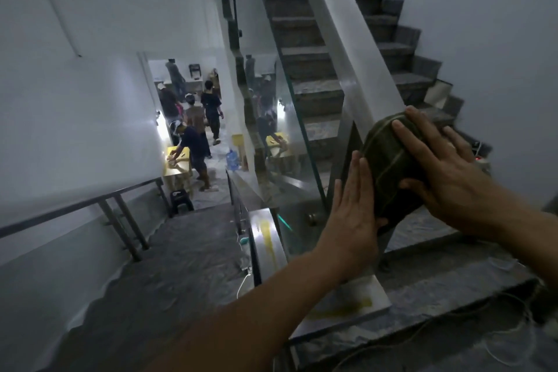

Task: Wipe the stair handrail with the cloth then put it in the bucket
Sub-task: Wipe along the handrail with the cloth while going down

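Observation:
A dark green cloth (385,160) with light stripes is draped over the lower end of the pale stair handrail (341,48), which climbs up and away above a glass panel. My right hand (434,166) lies flat on top of the cloth and presses it onto the rail. My left hand (351,205) is flat against the cloth's left side, fingers straight and pointing up. No bucket is in view.
A glass balustrade (290,136) runs under the rail. Dark stairs (317,75) rise ahead; more stairs drop to the lower left beside a metal railing (120,211). Several people stand in a lit room (193,118) below. Cords (453,320) trail over the landing.

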Tool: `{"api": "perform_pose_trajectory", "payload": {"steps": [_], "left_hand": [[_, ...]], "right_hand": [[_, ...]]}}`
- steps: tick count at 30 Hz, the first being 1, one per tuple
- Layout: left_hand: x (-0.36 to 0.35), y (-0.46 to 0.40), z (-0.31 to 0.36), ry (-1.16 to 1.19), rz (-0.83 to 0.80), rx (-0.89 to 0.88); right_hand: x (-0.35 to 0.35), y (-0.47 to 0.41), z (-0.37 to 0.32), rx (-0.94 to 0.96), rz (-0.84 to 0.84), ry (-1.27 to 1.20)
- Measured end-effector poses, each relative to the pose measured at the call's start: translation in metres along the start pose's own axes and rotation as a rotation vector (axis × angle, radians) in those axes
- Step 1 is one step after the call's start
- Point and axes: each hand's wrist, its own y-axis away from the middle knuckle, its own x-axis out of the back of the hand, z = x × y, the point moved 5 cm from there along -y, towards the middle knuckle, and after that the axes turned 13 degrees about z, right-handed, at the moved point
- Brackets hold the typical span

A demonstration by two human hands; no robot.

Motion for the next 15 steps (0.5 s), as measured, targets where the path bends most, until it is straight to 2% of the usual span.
{"api": "perform_pose_trajectory", "payload": {"steps": [7,15], "left_hand": [[0.005,0.005,0.003,0.087,0.010,0.019],[-0.003,0.019,-0.001,0.054,-0.011,0.012]], "right_hand": [[-0.004,0.017,-0.015,-0.110,0.116,-0.071],[-0.019,0.032,-0.030,-0.120,0.199,-0.220]]}}
